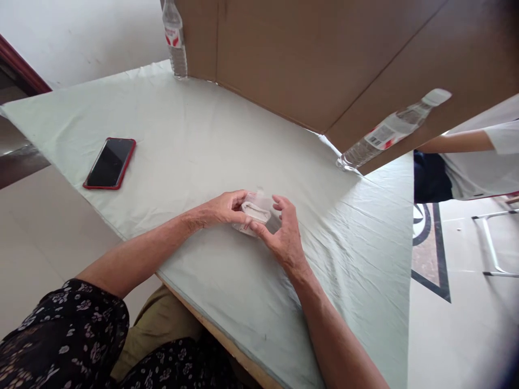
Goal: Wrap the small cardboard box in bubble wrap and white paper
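Between my two hands, just above the cloth near the table's front edge, is a small clear plastic packet [258, 212] with a white, folded or coiled thing inside; its exact kind I cannot make out. My left hand [232, 207] grips the packet's left side, thumb in front and fingers behind. My right hand [284, 229] curves around the right side, its thumb against the lower edge and its bent fingertips by the clear plastic. Part of the packet is hidden by the thumbs.
A phone with a red case [110, 163] lies at the left. Behind stands a tall brown cardboard panel [275, 59], with one plastic bottle [175, 46] at its left and another bottle [395, 131] at its right. Beyond the right table edge a person [478, 156] is partly visible.
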A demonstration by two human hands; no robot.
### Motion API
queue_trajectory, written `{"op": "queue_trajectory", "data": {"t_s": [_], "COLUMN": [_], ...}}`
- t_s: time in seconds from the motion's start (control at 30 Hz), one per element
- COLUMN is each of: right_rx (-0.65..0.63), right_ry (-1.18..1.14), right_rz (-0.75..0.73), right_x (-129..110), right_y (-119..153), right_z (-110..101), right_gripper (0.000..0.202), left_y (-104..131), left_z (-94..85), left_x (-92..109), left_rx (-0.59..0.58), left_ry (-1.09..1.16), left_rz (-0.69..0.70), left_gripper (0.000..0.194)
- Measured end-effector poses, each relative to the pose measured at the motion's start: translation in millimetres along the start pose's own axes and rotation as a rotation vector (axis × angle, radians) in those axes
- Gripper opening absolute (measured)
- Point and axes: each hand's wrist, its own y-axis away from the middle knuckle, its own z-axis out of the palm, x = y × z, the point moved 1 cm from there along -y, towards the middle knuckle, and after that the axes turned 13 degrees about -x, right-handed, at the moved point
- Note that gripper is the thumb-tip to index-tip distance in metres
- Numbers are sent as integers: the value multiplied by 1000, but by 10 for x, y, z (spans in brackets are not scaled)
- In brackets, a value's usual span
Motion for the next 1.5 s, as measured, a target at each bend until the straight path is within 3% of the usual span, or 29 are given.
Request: {"op": "queue_trajectory", "data": {"t_s": [0.07, 0.17, 0.3, 0.5, 0.6, 0.7, 1.03, 1.17, 1.27, 1.5], "right_rx": [-19, -41, 12, 52, 57, 69, -119, -100, -44, 95], "right_ry": [-84, -255, -369, -273, -257, -268, -613, -541, -363, 20], "right_rz": [37, 50, 43, 1, -16, -15, 104, 39, -32, -216], "right_x": [49, 95, 73, -8, -2, 5, -108, -176, -236, -323], "right_y": [-7, -23, -34, -12, -4, -19, -447, -506, -433, -223], "right_z": [23, 61, 85, 96, 72, -7, -187, -242, -258, -85], "right_gripper": [97, 104, 90, 78, 77, 63, 36, 25, 16, 12], "left_y": [5, -8, -21, -18, -23, -32, -32, -30, -33, -13], "left_z": [4, 6, 4, -22, -19, -3, -17, -58, -93, -172], "left_x": [7, -2, -14, -38, -39, -22, 8, -31, -36, -16], "left_rx": [-4, 23, 72, 94, 107, 79, -8, -12, 10, 153], "left_ry": [-26, -35, -61, -84, -68, -27, -19, -34, -41, -144], "left_rz": [-14, -17, -27, -67, -70, -49, -28, -34, -38, -43], "left_gripper": [65, 66, 67, 76, 76, 69, 62, 52, 46, 44]}}
